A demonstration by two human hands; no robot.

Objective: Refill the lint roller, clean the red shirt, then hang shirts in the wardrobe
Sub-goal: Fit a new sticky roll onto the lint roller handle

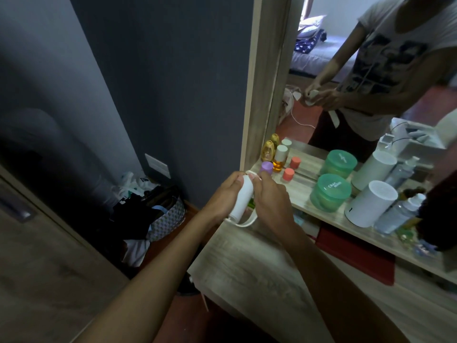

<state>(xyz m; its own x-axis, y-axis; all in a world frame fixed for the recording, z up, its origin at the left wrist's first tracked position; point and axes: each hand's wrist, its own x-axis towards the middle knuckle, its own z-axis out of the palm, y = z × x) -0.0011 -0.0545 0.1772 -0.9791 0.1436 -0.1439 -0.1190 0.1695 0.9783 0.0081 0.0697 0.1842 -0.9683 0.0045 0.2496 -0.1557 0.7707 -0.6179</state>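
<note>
Both hands grip a white lint roller (243,198) above the wooden surface (259,263) — left hand (223,194) around its body, right hand (268,199) pinching the top. Hold steady — likely seat the refill squarely.

Lint roller (242,198): white, cylindrical body, held in air above front edge of wooden dresser, tilted, upper end away from camera, lower end toward it. White looped handle curved out from lower end, bending under right hand. Thin white strip or edge showed at upper end, near fingertips; detail blurred. Left hand (223,196) wrapped around left side of body; right hand (269,196) gripped right side, fingers at upper end. Red shirt not identifiable in view.
</note>
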